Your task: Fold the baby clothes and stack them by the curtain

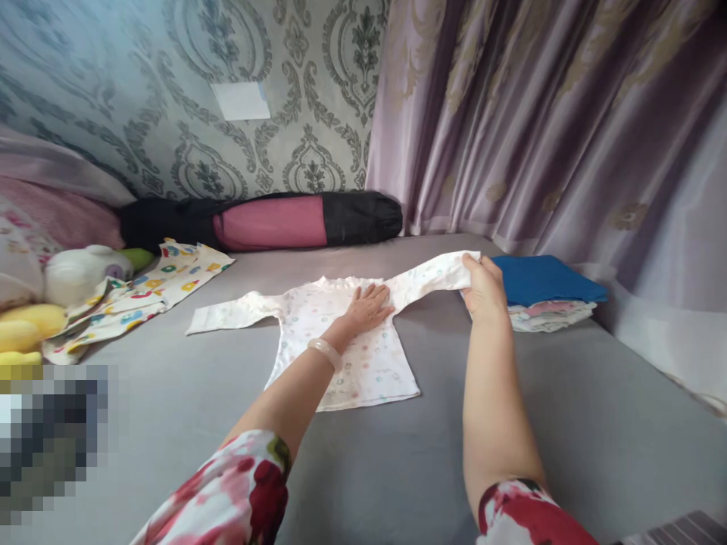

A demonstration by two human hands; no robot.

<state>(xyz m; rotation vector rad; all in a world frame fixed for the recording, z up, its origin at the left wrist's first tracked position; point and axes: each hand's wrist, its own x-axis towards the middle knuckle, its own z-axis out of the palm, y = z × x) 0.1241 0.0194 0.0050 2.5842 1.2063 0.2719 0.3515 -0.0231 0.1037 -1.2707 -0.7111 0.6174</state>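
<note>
A small white long-sleeved shirt [363,371] with a faint pastel print lies spread on the grey bed sheet, its neckline away from me. My left hand [368,309] presses flat on its upper right chest, fingers stretched out. Pinched in my right hand [484,281] is the cuff end of the right sleeve, drawn out to the side and slightly lifted. The other sleeve lies stretched out to the left. Part of the shirt front is hidden under my left forearm.
Right of the shirt sits a folded stack with a blue cloth [548,280] on top. On the left lie a colourfully printed white garment [153,291] and plush toys [85,272]. A long black and pink bag [269,222] runs along the wall; curtains [511,113] hang at right.
</note>
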